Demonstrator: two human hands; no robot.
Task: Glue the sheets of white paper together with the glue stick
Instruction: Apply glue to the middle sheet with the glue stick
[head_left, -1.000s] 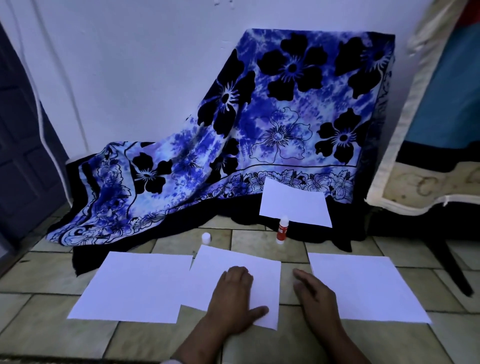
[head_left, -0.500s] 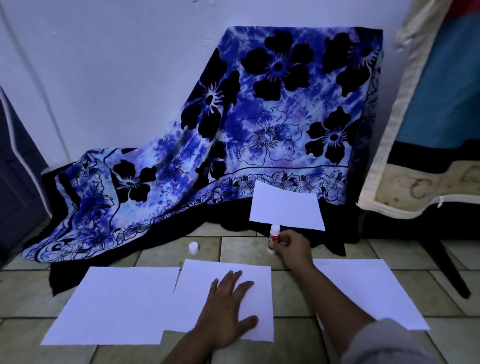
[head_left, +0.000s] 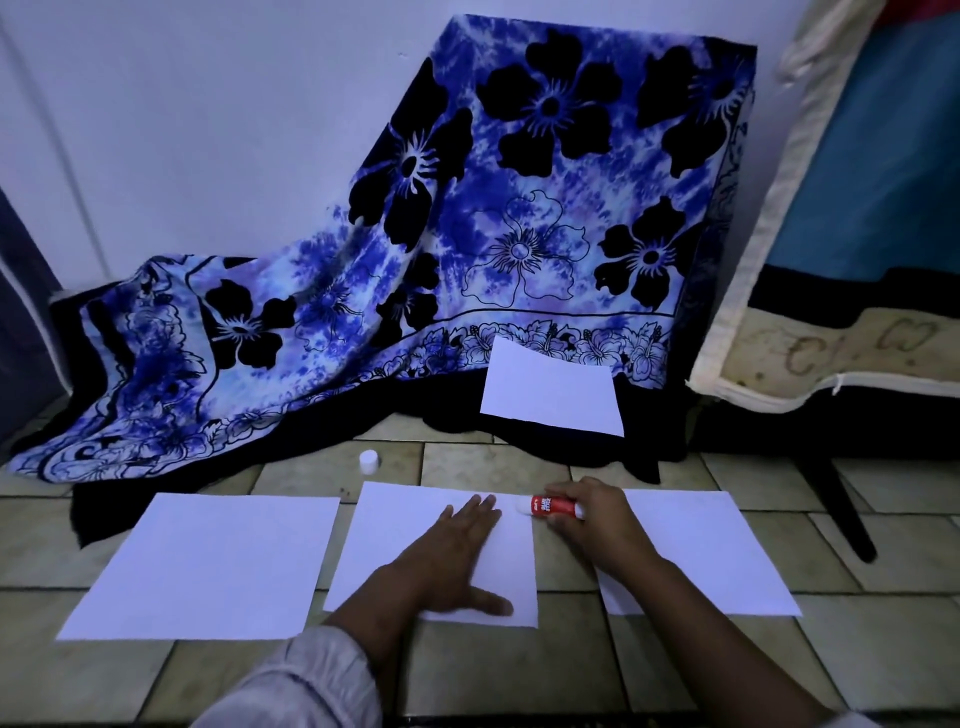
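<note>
Four sheets (head_left: 208, 566), right hand (head_left: 597, 525) gripping glue stick (head_left: 550, 506)

A large cloth (head_left: 519, 234), blue and white with black flowers, hung over something tall that stood against the white wall (head_left: 208, 130). Its lower part spread to the left and lay on the floor (head_left: 519, 675), which was made of beige tiles with dark joints. On the right leaned a mattress (head_left: 883, 156) with a cream edge, a blue cover and a black band. Below it a dark slanted leg (head_left: 836, 501) reached the floor. At the far left stood a dark door (head_left: 13, 312).
</note>
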